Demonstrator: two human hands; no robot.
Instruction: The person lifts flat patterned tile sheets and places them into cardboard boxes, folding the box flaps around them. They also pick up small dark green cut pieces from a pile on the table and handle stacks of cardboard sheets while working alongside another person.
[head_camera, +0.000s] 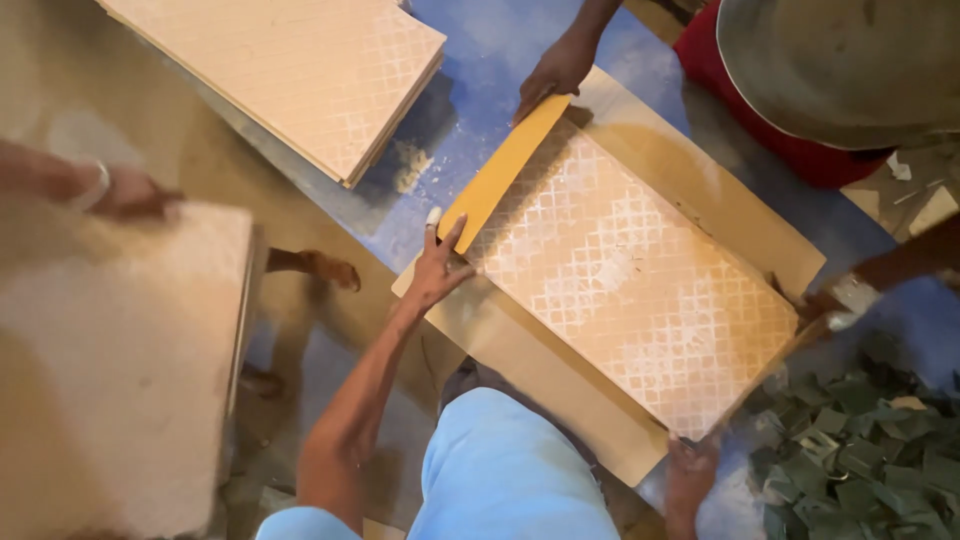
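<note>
Left hand (438, 268): fingers spread flat, pressing the near end of the yellow strip (503, 170); nothing gripped.
Right hand (690, 470): at the near corner of the tile (640, 270), fingers curled over its edge.
Yellow strip: lies along the tile's left edge, long axis running from the left hand up and right to another person's hand (555, 72).
Tile: patterned back up, on brown cardboard (520, 360), long axis slanting down to the right.
Floor (500, 50): blue.
Tile stack (290, 70): upper left, well apart.
</note>
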